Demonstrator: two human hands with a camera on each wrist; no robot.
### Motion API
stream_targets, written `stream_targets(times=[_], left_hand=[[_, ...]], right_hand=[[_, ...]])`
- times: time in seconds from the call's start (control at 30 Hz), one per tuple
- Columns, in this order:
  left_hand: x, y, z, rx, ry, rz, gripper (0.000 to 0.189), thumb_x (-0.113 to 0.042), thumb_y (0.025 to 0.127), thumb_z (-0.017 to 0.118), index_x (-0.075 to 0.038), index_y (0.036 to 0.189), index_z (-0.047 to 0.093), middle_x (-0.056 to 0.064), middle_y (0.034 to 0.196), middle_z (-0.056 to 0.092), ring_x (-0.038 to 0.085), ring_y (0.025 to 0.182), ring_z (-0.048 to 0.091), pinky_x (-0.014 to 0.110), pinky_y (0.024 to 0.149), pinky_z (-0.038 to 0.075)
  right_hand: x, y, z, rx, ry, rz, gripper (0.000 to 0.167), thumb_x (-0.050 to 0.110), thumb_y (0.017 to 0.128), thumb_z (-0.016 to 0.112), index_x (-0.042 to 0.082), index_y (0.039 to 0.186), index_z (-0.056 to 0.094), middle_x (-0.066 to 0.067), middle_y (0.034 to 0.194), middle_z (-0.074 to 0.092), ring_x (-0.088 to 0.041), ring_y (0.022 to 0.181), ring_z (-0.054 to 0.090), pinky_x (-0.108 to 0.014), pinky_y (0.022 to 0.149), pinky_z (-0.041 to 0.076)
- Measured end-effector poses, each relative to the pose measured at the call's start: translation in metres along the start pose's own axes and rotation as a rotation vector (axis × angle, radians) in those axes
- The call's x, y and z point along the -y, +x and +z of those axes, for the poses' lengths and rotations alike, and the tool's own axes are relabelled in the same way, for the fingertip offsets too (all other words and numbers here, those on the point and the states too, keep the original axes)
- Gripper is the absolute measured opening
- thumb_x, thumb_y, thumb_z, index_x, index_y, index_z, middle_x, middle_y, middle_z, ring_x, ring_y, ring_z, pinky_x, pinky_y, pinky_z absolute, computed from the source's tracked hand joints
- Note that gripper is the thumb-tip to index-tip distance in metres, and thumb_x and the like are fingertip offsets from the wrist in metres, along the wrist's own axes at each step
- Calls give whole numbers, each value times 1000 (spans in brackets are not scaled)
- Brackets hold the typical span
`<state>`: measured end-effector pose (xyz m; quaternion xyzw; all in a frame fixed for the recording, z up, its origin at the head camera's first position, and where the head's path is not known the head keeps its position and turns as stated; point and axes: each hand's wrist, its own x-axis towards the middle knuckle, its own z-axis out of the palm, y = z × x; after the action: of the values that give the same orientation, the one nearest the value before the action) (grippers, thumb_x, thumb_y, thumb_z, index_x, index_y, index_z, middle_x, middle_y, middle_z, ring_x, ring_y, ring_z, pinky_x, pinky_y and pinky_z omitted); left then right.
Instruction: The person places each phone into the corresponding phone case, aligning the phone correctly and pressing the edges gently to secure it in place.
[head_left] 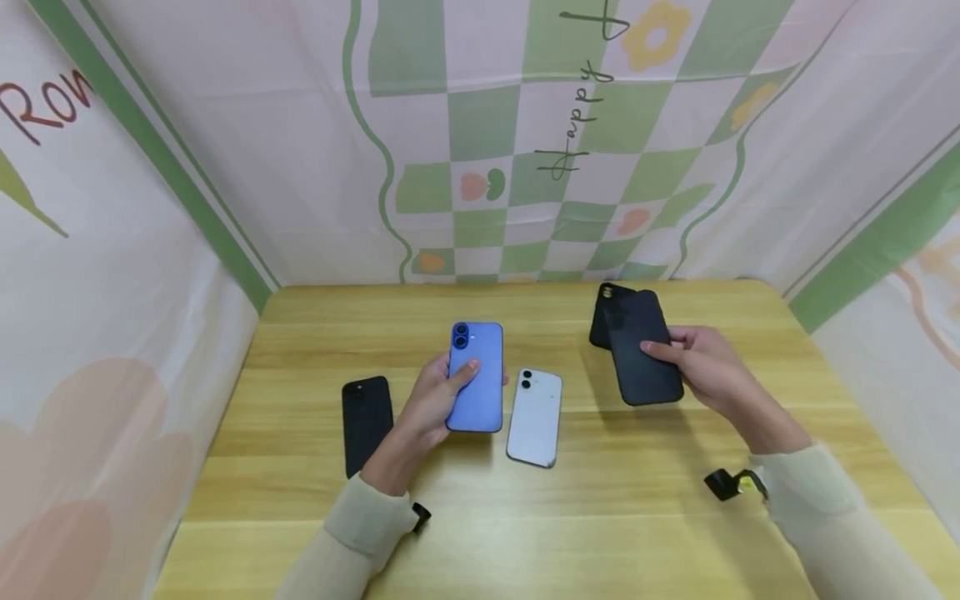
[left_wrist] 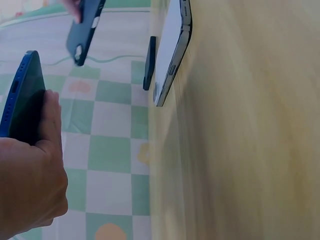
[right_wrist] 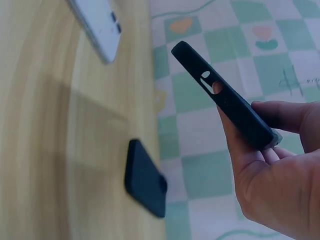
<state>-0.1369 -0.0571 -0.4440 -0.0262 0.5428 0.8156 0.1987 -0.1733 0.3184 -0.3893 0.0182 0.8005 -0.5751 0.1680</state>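
My left hand (head_left: 432, 400) grips a blue phone (head_left: 480, 392) above the table, its back with two lenses facing up and the thumb across it. In the left wrist view the phone's dark screen side (left_wrist: 32, 97) rests against my fingers. My right hand (head_left: 705, 362) pinches a thin black phone case (head_left: 647, 354) between thumb and fingers. Side cutouts show along the case's edge (right_wrist: 232, 107) in the right wrist view. Between the hands, a white phone (head_left: 535, 417) lies back up on the table.
Beyond the held case lies another black phone-shaped piece (head_left: 599, 325), partly covered by it in the head view. A black phone-shaped piece (head_left: 366, 421) lies left of my left hand, partly behind that wrist. The wooden table (head_left: 600, 542) meets printed curtains (head_left: 315, 167) at the back and sides.
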Motion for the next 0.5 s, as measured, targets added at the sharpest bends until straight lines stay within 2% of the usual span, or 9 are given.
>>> stream_targets(times=[0.1, 0.27, 0.5], left_hand=[[1, 0, 2, -15, -9, -1, 51, -19, 115, 46, -8, 163, 34, 21, 141, 65, 36, 125, 68, 60, 108, 51], [3, 1, 5, -13, -31, -4, 49, -20, 116, 44, -8, 162, 35, 22, 140, 65, 37, 125, 68, 60, 110, 50], [5, 1, 8, -13, -51, -13, 50, -28, 117, 36, -7, 163, 33, 24, 144, 60, 39, 126, 66, 61, 106, 52]], right_hand=[[12, 0, 9, 2, 1, -20, 57, 17, 108, 63, -20, 147, 44, 11, 97, 77, -5, 89, 75, -26, 77, 63], [27, 0, 23, 4, 66, -42, 56, 13, 107, 64, -22, 146, 44, 8, 95, 78, -9, 87, 77, -29, 76, 64], [37, 4, 43, 15, 138, -78, 54, 4, 104, 64, -24, 145, 43, 9, 96, 78, -8, 89, 77, -29, 77, 64]])
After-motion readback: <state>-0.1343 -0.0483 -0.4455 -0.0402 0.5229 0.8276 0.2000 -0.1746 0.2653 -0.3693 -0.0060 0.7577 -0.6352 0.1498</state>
